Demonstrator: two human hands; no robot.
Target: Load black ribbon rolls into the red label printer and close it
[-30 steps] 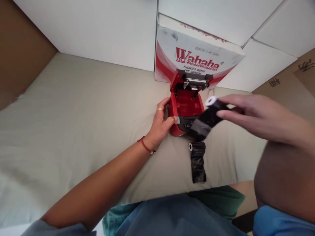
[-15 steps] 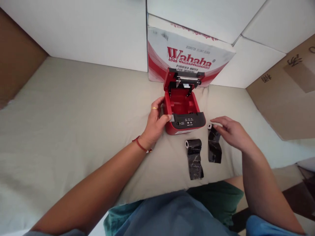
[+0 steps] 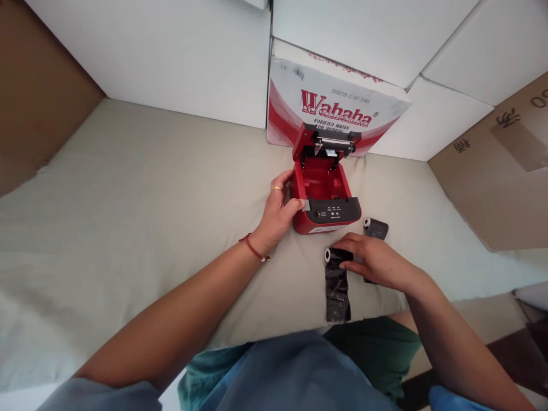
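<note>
A small red printer, apparently a label printer, stands on the cloth with its lid raised and its red compartment bare. My left hand grips its left side, thumb on the grey corner of the black front panel. In front of it lies a black ribbon roll with a white core and a loose tail trailing toward me. My right hand has its fingers and thumb around the top of that roll. Behind my right hand lies a second black ribbon roll, its tail mostly covered by the hand.
A Wahaba-style white and red water carton stands right behind the raised lid. White boxes line the back. Brown cardboard boxes flank the left side and the right side. A pale cloth covers the surface, whose front edge is close to my body.
My right hand has moved left from the farther ribbon roll to the nearer one and closed around its top. My left hand stays on the printer. The view has shifted slightly.
</note>
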